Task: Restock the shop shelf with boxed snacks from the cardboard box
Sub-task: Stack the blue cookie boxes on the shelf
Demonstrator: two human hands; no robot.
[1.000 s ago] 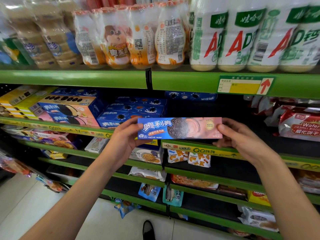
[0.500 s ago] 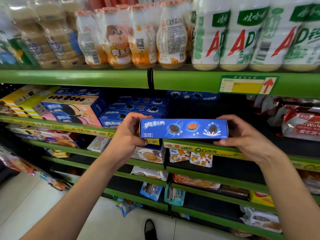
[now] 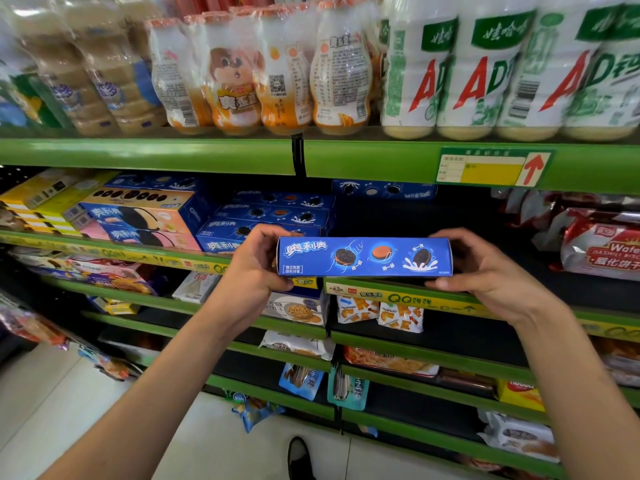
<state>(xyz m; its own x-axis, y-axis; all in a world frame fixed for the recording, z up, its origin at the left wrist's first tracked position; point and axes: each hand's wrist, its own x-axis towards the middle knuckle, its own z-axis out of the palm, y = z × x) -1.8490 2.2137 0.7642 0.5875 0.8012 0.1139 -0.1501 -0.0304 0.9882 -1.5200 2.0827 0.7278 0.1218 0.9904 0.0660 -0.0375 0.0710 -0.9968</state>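
Blue Oreo biscuit box [image 3: 363,256] — held level by its ends, left hand [image 3: 254,268] and right hand [image 3: 485,268] both with fingers curled round it, at the front edge of the green shelf [image 3: 450,299], just beside stacked blue Oreo boxes [image 3: 273,216].

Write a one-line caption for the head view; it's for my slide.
Both hands, left and right, hold a long blue cardboard cookie box before the green metal shelf.

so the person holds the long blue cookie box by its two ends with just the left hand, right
Not quite: the head view shows both hands on the long blue cookie box, the left hand at one end and the right hand at the other.
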